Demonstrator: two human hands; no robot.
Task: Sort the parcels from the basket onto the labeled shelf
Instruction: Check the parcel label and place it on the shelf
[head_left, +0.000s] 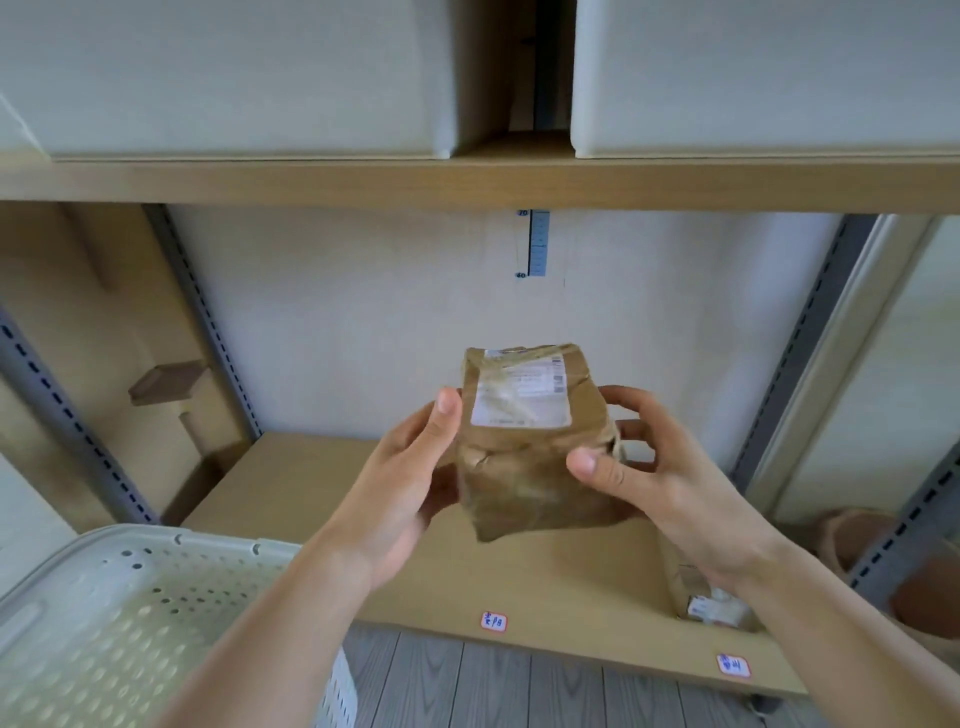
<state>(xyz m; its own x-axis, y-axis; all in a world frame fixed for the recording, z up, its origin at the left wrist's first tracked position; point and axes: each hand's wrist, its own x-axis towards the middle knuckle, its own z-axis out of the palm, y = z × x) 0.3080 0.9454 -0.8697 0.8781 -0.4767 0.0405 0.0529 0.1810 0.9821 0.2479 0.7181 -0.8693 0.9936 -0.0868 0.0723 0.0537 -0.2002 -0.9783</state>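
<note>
Crumpled brown paper parcel with a white shipping label (530, 447), mid-frame, held in the air above the pale wooden labelled shelf board (322, 483). Clamped between left hand (400, 488), thumb on its left face, and right hand (670, 478), thumb on the front, fingers curled behind its right edge. Another small parcel (706, 597) lower right on the board. White perforated plastic basket (130, 618) at lower left.

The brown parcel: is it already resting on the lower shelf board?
No. The brown parcel is held in the air between the left hand and right hand, above the lower shelf board.
</note>
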